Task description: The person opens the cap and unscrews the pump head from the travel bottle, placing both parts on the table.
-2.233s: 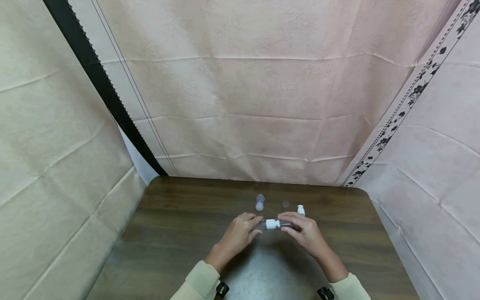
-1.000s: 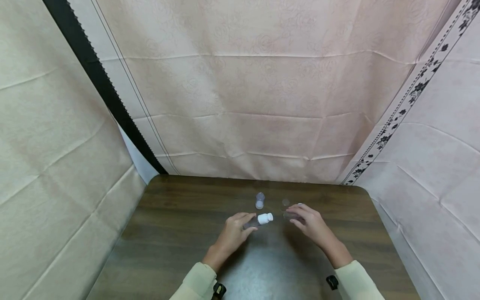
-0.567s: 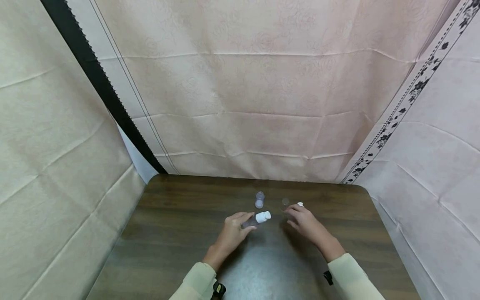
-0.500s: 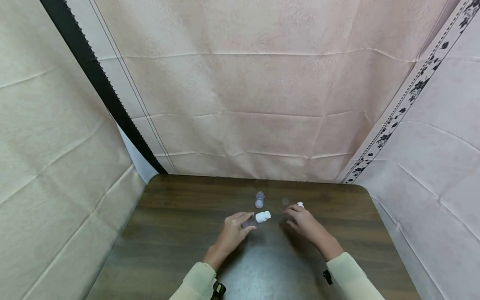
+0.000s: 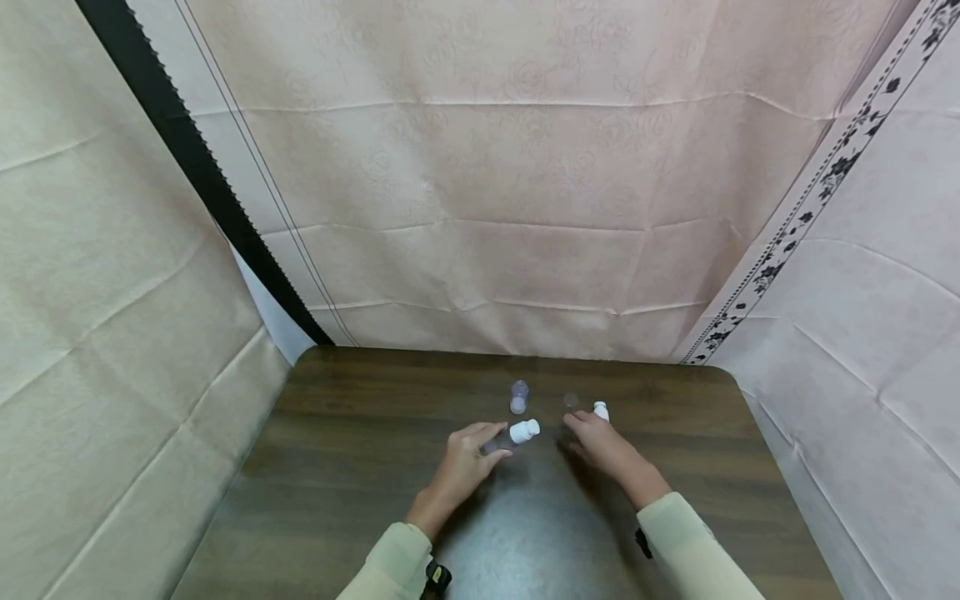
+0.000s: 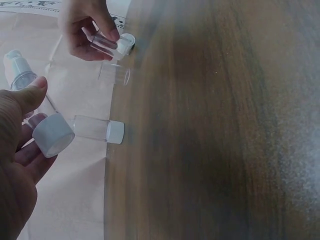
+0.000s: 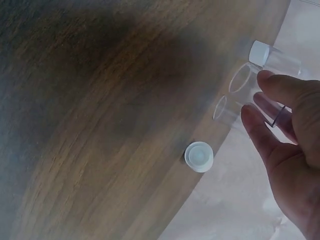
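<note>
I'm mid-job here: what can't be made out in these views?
Head: most of the clear cover in the right hand, hidden by that hand.
Head: the lower part of the white piece, behind the right hand.
Left wrist: part of the held bottle, covered by the left hand.

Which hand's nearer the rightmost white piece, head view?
Right. The right hand is just nearside of the rightmost white piece; the left hand is farther, to its left.

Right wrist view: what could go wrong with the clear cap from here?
The right hand holds the clear cap close to a second clear cap on the table and might bump it. Both are see-through, so their edges could be misjudged. The left hand holds the white-topped bottle at a tilt; it might slip if the grip loosens.
</note>
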### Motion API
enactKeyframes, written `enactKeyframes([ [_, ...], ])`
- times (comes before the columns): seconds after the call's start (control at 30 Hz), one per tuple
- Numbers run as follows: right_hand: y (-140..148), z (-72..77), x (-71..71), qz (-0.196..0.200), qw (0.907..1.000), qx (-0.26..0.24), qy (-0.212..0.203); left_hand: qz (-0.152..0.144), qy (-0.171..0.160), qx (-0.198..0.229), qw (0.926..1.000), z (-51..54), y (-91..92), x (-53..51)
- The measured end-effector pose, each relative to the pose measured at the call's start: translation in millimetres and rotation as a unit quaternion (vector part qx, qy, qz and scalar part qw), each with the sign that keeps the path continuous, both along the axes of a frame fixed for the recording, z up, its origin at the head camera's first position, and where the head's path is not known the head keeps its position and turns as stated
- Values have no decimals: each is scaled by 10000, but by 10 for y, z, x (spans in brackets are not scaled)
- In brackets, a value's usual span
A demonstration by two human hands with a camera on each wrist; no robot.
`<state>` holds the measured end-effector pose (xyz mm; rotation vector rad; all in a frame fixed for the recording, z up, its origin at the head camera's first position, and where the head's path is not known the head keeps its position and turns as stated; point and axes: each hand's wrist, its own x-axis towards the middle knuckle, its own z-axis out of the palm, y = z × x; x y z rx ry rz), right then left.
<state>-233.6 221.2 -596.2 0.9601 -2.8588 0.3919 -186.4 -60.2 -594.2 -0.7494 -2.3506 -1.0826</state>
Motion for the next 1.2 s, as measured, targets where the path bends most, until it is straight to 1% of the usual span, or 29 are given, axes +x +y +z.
enactKeyframes([
  [0.17, -51, -16, -27, -248, 9976, 191, -625, 27, -185, -58, 9998, 2, -1, 7],
  [0.23, -67, -22, -34, -311, 9960, 261, -790, 32, -216, -79, 9997, -1, 0, 9],
  [0.27, -73, -28, -37, -324, 9958, 297, -809, 35, -209, -90, 9997, -3, 1, 9],
  [0.37, -81, -50, -42, -233, 9964, 357, -736, 20, -210, -61, 9998, -11, 5, 10],
  [0.53, -85, -93, -44, -57, 9976, 358, -592, 7, -113, -49, 9999, -25, 11, 10],
  [0.77, -97, -126, -30, 2, 9985, 355, -411, 32, -132, -53, 9999, -43, 12, 8],
  [0.87, -89, -121, -10, -98, 9984, 302, -475, 14, -121, -39, 9999, -46, 11, 8],
  [1.03, -63, -57, 40, -463, 9962, 256, -695, -57, -57, 38, 10000, -41, 24, 8],
  [1.1, -54, -21, 61, -586, 9956, 252, -687, -55, -20, 35, 10000, -32, 31, 11],
  [1.2, -51, 42, 96, -715, 9953, 116, -637, -33, 6, -19, 10000, -18, 33, 11],
])
